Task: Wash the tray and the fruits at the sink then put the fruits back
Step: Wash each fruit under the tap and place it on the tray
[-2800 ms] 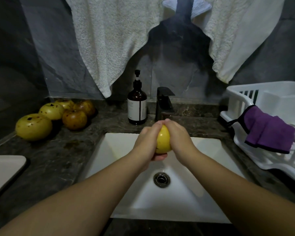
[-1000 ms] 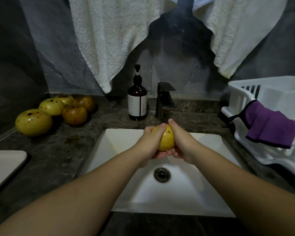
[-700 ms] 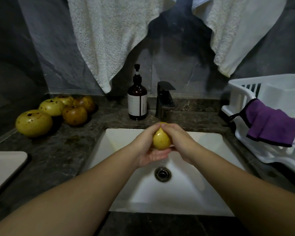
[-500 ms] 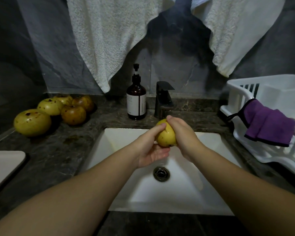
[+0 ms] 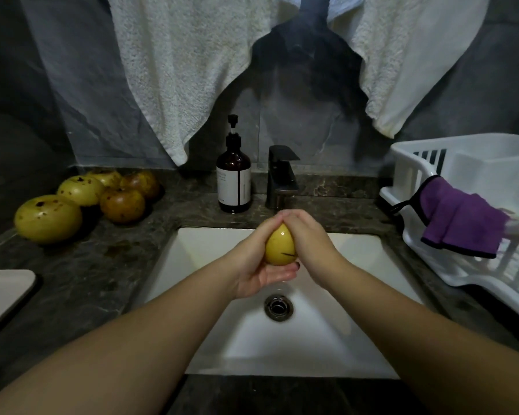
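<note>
- A dark grey stone-look wall [image 5: 306, 115] stands behind the worktop, dim and veined.
- Two white terry towels hang against it: a wide one [image 5: 177, 64] at the left, another [image 5: 411, 52] at the right, with a dark gap between them.
- The dark marbled stone worktop [image 5: 81, 274] runs from the left edge to the right edge.
- A brown glass pump bottle with a white label [image 5: 233, 178] stands at the worktop's back edge, just beside a black square tap [image 5: 280, 178].
- Light is low and cool.
</note>
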Demonstrator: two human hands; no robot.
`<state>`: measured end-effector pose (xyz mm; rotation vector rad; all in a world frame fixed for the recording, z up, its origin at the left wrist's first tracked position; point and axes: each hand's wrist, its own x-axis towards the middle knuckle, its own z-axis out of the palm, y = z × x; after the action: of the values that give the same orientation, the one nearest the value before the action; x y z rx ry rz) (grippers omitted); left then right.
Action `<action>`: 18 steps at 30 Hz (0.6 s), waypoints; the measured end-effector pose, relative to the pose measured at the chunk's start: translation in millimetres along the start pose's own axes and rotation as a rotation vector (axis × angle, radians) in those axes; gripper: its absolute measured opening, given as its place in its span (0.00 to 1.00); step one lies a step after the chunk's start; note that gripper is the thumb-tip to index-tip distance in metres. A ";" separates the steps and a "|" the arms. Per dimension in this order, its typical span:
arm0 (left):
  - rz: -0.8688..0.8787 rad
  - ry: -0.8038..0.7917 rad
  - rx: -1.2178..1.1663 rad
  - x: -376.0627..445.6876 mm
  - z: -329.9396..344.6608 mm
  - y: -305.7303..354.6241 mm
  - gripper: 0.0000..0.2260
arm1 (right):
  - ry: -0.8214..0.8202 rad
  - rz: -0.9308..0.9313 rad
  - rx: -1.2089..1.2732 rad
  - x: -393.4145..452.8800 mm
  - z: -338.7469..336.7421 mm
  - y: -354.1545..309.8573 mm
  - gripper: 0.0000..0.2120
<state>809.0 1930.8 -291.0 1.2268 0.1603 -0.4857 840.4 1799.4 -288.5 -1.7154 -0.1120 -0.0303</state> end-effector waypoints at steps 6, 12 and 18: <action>0.186 0.198 0.278 4.2 0.4 -6.6 0.29 | 0.027 0.429 0.249 1.0 6.7 -3.5 0.17; -0.094 0.079 -0.015 -2.7 7.1 0.7 0.36 | 0.157 -0.161 -0.180 -14.6 10.2 -10.5 0.10; 0.151 0.233 0.117 -1.2 10.1 -1.6 0.24 | 0.074 0.087 0.088 -7.0 6.4 -13.6 0.10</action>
<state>805.9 1921.3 -288.5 1.3981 0.2373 -0.2222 831.8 1807.3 -276.6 -1.6275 0.0165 -0.0237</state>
